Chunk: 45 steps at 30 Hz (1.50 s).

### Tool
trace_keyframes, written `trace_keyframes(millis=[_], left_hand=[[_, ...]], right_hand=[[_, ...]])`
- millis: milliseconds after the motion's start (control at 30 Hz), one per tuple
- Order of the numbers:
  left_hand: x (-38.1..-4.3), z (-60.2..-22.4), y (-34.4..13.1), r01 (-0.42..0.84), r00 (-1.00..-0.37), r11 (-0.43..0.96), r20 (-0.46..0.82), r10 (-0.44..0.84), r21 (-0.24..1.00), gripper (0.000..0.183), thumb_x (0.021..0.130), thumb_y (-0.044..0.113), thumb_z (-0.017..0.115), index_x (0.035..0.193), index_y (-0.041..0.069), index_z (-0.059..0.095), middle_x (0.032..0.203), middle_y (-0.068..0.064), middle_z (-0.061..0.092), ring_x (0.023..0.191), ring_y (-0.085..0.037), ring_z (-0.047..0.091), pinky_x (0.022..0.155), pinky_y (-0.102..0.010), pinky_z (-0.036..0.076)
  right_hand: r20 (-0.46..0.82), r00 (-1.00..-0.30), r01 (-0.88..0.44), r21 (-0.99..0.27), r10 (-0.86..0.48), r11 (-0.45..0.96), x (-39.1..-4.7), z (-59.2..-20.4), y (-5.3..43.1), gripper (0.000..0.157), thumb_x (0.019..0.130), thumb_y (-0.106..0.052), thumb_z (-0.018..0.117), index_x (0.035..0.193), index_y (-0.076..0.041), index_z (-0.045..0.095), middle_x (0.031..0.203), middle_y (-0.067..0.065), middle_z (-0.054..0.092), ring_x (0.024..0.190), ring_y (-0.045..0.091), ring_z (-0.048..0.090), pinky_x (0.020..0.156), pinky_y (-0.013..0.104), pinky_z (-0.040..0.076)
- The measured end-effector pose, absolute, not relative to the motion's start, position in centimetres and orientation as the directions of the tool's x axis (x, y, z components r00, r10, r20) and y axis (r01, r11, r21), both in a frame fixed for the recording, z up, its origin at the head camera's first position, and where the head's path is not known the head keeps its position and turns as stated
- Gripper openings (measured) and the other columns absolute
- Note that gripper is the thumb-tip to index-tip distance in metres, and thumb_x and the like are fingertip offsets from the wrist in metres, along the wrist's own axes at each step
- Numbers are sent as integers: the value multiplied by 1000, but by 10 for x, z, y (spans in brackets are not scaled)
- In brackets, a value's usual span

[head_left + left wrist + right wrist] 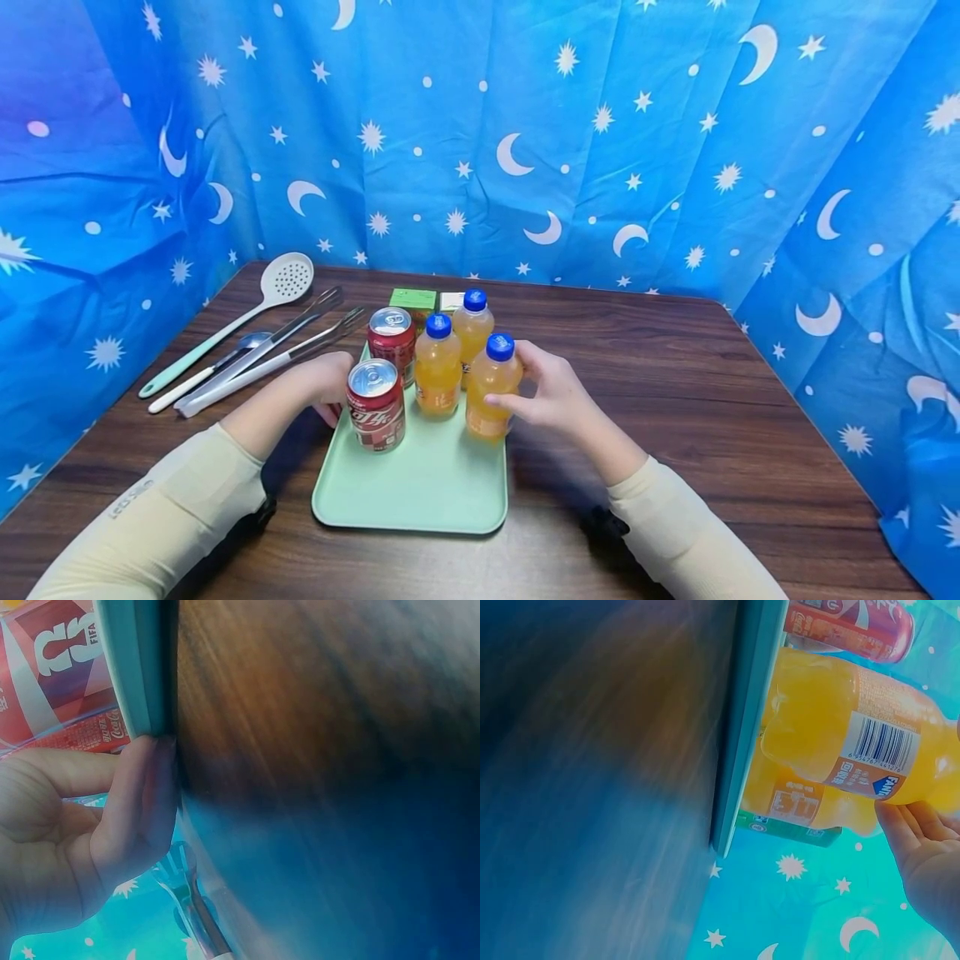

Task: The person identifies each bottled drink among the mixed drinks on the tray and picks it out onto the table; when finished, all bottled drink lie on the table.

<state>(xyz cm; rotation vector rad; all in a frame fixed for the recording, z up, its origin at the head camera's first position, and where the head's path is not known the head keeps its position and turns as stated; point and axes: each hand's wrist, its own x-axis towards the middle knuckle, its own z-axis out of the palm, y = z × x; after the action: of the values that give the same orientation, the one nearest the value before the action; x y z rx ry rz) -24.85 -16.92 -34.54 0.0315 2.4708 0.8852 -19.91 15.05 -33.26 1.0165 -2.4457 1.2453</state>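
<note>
A light green tray (412, 496) lies on the table, carrying soda cans and orange-drink bottles. My left hand (330, 385) is at its left edge; in the left wrist view the bent fingers (135, 802) grip the tray rim (142, 667) beside a red can (60, 667). With thumb in front and fingers behind, my right hand (551, 392) holds the nearest orange-drink bottle (491, 408), upright at the tray's right side. Two more blue-capped bottles, one (437, 367) in the middle and one (474, 325) behind, stand close by. The front red can (375, 408) and a rear can (392, 340) stand left.
Behind the bottles are a green box (413, 298) and a white item (452, 302), both partly hidden. Left of the tray lie a slotted skimmer (287, 279), metal tongs (270, 358) and a ladle (253, 340). A blue star-patterned curtain (450, 125) surrounds the brown table (660, 392).
</note>
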Motion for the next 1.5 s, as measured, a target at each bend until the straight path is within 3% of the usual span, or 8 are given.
trace_keyframes(millis=[333, 700, 1500], left_hand=[[-250, -347, -170, -143, -870, 786, -455, 191, 602, 22, 75, -10, 65, 92, -7, 53, 74, -19, 61, 62, -29, 64, 52, -37, 60], [-248, -347, -170, -135, -870, 769, -446, 209, 625, 23, 74, -14, 64, 90, -6, 50, 73, -19, 60, 58, -29, 64, 52, -38, 60], [-247, -344, -170, -127, -871, 794, -450, 197, 594, 21, 78, -8, 64, 94, -6, 50, 78, -19, 59, 62, -29, 64, 52, -36, 60]], right_hand=[[457, -771, -629, -651, -442, 424, -199, -334, 157, 49, 77, -19, 79, 117, -8, 54, 104, -2, 63, 92, 11, 61, 82, 35, 56], [427, -809, -583, -664, -404, 467, -199, -333, 163, 53, 77, -24, 79, 121, -10, 53, 108, -2, 63, 96, 12, 61, 85, 32, 55], [370, -875, -482, -713, -310, 509, -202, -335, 183, 57, 79, -31, 76, 126, -12, 49, 113, 2, 61, 102, 18, 61, 89, 42, 53]])
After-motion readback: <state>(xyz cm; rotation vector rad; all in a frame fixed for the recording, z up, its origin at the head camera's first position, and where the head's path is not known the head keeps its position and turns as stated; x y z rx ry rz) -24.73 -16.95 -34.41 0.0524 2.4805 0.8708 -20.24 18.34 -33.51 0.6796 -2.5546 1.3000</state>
